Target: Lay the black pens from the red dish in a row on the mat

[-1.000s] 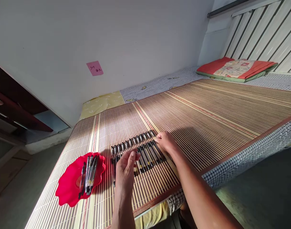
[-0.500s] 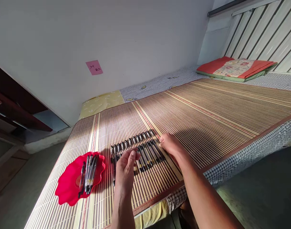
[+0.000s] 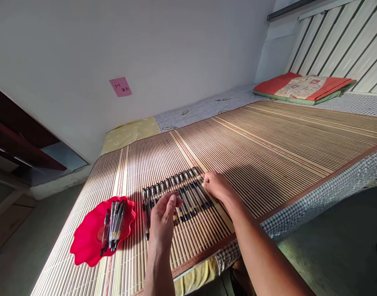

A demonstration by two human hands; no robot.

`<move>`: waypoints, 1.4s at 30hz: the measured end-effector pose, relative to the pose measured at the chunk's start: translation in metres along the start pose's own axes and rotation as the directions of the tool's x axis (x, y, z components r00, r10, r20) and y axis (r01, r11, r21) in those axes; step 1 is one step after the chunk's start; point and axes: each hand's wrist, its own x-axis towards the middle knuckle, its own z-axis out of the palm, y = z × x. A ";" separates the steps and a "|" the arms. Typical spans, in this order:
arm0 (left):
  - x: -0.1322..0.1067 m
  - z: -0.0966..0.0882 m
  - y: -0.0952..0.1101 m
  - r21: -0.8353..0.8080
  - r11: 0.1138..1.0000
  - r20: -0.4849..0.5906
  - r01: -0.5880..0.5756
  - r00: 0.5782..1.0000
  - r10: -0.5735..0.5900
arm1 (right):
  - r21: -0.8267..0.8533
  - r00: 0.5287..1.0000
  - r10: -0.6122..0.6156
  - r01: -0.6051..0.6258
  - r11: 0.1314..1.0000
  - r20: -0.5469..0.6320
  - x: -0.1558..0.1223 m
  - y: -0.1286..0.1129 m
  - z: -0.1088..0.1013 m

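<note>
Side by side on the bamboo mat lie several black-capped pens point(image 3: 190, 201) in a slanting row, their caps toward the wall. My left hand point(image 3: 164, 209) is over the near left part of this row, closed with thumb and fingers together; it covers some pens, and whatever it may hold is hidden. At the row's right end, my right hand point(image 3: 215, 186) is closed beside the last pen, its fingertips curled out of sight. Left of the row, a red scalloped plate point(image 3: 86, 234) carries several more pens point(image 3: 117, 224) in a loose bundle.
The bamboo mat point(image 3: 268, 164) covers a bed with a checkered sheet point(image 3: 281, 224) along its front edge. A folded red and floral quilt point(image 3: 306, 87) lies at the far right. On the wall is a pink note point(image 3: 120, 87). Floor point(image 3: 52, 218) shows beyond the bed's left edge.
The view has shifted very slightly. Both hands keep nearly the same places and poses, and the pens and plate have not visibly moved on the mat.
</note>
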 end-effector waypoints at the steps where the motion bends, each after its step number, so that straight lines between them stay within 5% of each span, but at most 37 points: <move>1: 0.000 0.000 0.000 0.000 1.000 0.000 0.000 1.000 0.000 | 0.019 1.000 -0.008 0.007 1.000 0.003 0.000 0.001 0.000; 42: 0.001 0.003 -0.005 0.036 0.999 0.043 -0.004 0.999 0.002 | 0.072 0.998 -0.045 0.042 0.997 0.039 -0.004 0.008 0.000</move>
